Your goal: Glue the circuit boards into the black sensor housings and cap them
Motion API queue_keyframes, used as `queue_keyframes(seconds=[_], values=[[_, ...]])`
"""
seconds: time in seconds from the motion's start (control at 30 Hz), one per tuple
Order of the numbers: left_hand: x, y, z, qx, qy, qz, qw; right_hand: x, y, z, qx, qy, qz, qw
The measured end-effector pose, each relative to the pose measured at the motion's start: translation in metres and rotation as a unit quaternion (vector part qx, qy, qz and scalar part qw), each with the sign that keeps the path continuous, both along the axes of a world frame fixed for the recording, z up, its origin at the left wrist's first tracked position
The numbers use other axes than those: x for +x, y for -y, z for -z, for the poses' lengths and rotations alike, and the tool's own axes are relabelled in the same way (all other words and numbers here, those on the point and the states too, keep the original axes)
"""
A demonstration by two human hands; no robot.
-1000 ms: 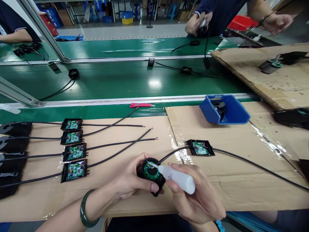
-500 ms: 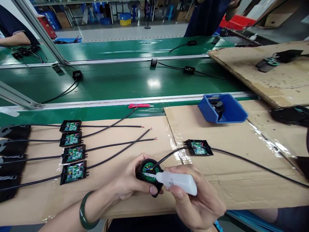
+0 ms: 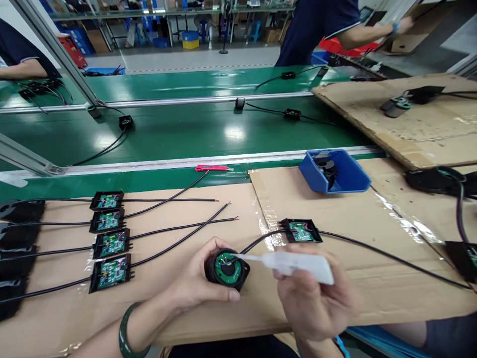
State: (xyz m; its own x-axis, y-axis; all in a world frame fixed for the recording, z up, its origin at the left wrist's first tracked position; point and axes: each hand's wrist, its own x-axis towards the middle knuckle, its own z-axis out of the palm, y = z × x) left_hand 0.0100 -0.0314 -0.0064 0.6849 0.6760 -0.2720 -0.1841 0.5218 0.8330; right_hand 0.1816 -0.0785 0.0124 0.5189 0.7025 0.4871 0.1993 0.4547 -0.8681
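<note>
My left hand (image 3: 201, 281) is wrapped round a black round housing (image 3: 240, 281) whose open face shows a green circuit board (image 3: 231, 272) with small coloured wires. In my right hand (image 3: 316, 298), which is slightly blurred, a white squeeze bottle (image 3: 298, 264) is tilted. Its thin nozzle reaches over the upper edge of the board; whether it touches I cannot tell. A black cable (image 3: 263, 239) runs from the housing to an open black box (image 3: 301, 230) with a green board inside, lying on the cardboard.
Several open black boxes (image 3: 113, 243) with cables lie at the left. A blue bin (image 3: 335, 171) holds black parts. A red utility knife (image 3: 212, 168) lies beyond the cardboard (image 3: 208, 318). Behind are a green belt (image 3: 179, 129) and co-workers, one arm (image 3: 368, 35) raised at the right.
My right hand has drawn the bottle right and up, so its nozzle moved from the board's middle to its upper edge. The housing has turned in my left hand. A co-worker's arm has appeared.
</note>
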Motion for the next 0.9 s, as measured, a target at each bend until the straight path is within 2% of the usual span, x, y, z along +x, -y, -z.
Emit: queue_keyframes(seconds=[0.07, 0.17, 0.23, 0.33, 0.43, 0.5, 0.67, 0.8, 0.9], values=[[-0.001, -0.001, 0.002, 0.13, -0.069, -0.03, 0.989, 0.013, -0.007, -0.004, -0.008, -0.121, -0.004, 0.993], [-0.003, -0.005, 0.008, 0.267, -0.175, -0.083, 0.944, 0.041, -0.025, -0.011, -0.028, -0.195, -0.026, 0.98], [-0.002, -0.009, 0.012, 0.335, -0.236, -0.103, 0.906, 0.059, -0.042, -0.014, -0.04, -0.184, -0.035, 0.981], [-0.002, -0.015, 0.01, 0.411, -0.313, -0.097, 0.851, 0.078, -0.076, -0.012, -0.057, -0.101, -0.064, 0.991], [-0.001, -0.018, 0.005, 0.45, -0.387, -0.083, 0.801, 0.083, -0.122, -0.003, -0.088, -0.018, -0.099, 0.991], [-0.001, -0.017, 0.003, 0.467, -0.408, -0.087, 0.78, 0.081, -0.155, 0.007, -0.115, 0.02, -0.115, 0.986], [-0.002, -0.016, 0.004, 0.479, -0.41, -0.085, 0.772, 0.071, -0.222, 0.039, -0.171, 0.119, -0.105, 0.972], [-0.002, -0.017, 0.005, 0.475, -0.411, -0.074, 0.775, 0.064, -0.243, 0.056, -0.198, 0.191, -0.084, 0.958], [-0.005, -0.017, 0.011, 0.491, -0.397, -0.08, 0.771, 0.058, -0.242, 0.055, -0.203, 0.239, -0.072, 0.947]])
